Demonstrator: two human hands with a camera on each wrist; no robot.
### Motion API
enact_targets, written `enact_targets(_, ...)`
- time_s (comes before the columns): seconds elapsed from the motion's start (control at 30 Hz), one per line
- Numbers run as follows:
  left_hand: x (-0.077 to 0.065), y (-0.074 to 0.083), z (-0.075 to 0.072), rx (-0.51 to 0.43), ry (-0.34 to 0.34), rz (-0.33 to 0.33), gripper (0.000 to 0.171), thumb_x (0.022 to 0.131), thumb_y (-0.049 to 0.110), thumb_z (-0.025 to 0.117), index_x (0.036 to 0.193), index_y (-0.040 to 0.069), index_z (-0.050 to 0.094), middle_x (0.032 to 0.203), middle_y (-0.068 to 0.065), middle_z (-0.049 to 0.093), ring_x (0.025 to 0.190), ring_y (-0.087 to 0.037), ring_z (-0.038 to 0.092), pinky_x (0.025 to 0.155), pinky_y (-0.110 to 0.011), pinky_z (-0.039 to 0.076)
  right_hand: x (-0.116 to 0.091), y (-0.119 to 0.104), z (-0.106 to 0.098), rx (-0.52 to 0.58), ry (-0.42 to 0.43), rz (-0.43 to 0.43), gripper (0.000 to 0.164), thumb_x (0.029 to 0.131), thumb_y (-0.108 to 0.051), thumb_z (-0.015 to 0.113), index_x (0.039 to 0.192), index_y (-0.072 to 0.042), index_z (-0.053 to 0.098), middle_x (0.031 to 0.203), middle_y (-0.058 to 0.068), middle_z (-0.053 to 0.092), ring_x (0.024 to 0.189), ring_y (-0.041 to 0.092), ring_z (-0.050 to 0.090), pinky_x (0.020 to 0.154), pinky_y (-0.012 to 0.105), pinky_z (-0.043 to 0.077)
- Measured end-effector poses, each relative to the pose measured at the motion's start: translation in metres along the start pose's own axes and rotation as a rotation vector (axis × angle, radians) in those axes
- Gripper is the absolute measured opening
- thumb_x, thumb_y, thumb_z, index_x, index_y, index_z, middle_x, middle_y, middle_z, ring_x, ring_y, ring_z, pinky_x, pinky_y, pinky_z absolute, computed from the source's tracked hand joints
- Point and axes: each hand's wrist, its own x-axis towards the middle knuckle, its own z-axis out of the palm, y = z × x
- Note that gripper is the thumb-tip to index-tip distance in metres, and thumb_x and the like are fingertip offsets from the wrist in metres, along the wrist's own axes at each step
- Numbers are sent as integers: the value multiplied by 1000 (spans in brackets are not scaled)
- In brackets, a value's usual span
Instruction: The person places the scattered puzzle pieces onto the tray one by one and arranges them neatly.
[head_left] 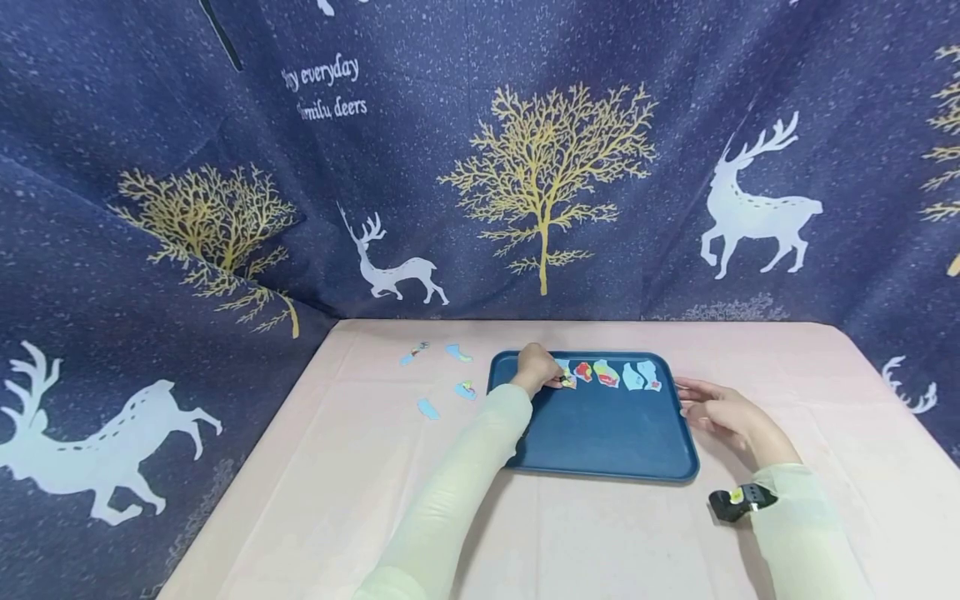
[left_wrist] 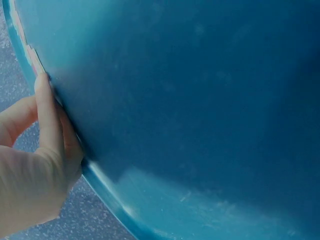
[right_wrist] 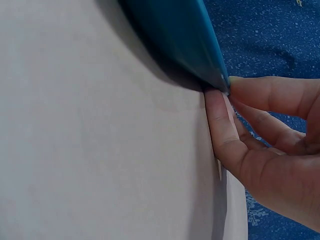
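My left hand [head_left: 536, 368] reaches over the far left part of the blue tray [head_left: 607, 433]. Its fingertips pinch a small printed picture piece [head_left: 570, 382], partly covered by the fingers. To the right lie a red piece [head_left: 582, 372], a yellow-and-red piece [head_left: 606, 373] and light-blue pieces [head_left: 633, 377], in a row along the tray's far side. In the left wrist view the index finger [left_wrist: 46, 112] touches the piece's end. My right hand [head_left: 723, 412] rests against the tray's right rim; in the right wrist view its thumb [right_wrist: 222, 125] and index fingertip touch that rim.
Left of the tray, several more pieces lie on the pale pink tablecloth [head_left: 337, 467], among them a light-blue piece [head_left: 428, 408] and a multicoloured one [head_left: 466, 390]. Behind the table hangs a dark blue curtain [head_left: 480, 250] with deer and trees.
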Motion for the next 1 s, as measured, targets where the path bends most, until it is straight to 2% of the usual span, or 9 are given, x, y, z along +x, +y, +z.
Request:
enact_targets(0.13, 0, 2, -1, 16, 3, -6, 16, 78, -14, 69, 92, -11, 63, 79, -17, 62, 60, -26, 69, 47, -27, 58, 2, 0, 0, 28, -2, 8, 81, 78, 10, 52, 149, 7, 15, 143, 36, 30, 95, 3, 56, 67, 19, 53)
enact_targets(0.3, 1, 4, -7, -4, -45, -34, 19, 79, -15, 68, 97, -10, 60, 89, -20, 61, 65, -26, 69, 54, -30, 61, 3, -1, 0, 49, -1, 27, 81, 78, 11, 53, 150, 7, 15, 142, 33, 33, 96, 7, 55, 69, 21, 54)
enact_targets(0.43, 1, 4, -15, -31, -74, 7, 22, 79, -15, 67, 98, -10, 57, 87, -21, 60, 62, -26, 67, 52, -29, 60, 3, 0, 0, 49, -5, 32, 81, 79, 11, 52, 150, 6, 14, 144, 35, 30, 96, 4, 55, 74, 22, 54)
enact_targets(0.5, -2, 4, -20, -73, -78, 25, 24, 80, -14, 67, 102, -10, 57, 89, -21, 62, 66, -28, 69, 56, -29, 61, 2, 0, 0, 38, -3, 28, 80, 80, 11, 53, 150, 7, 13, 146, 36, 26, 96, 2, 56, 79, 22, 55)
enact_targets(0.6, -8, 5, -28, -118, -64, 48, 27, 83, -11, 66, 109, -9, 57, 93, -20, 64, 77, -31, 70, 62, -29, 62, 1, 2, -1, -9, 7, 27, 79, 81, 9, 54, 149, 7, 14, 146, 37, 24, 96, 2, 56, 81, 21, 55)
enact_targets(0.77, -12, 3, -46, -161, -51, 124, 30, 86, -7, 65, 114, -11, 57, 92, -19, 65, 86, -34, 69, 63, -26, 61, 2, 3, -2, -60, 17, 41, 78, 83, 6, 55, 150, 6, 16, 147, 35, 26, 101, 6, 55, 82, 20, 53)
enact_targets(1.0, -6, -2, -77, -243, -48, 133, 35, 88, -6, 62, 122, -11, 56, 95, -20, 64, 92, -33, 67, 73, -29, 61, 2, 3, 0, -40, 21, 35, 78, 82, 7, 54, 150, 6, 15, 147, 35, 25, 96, 2, 56, 79, 20, 54)
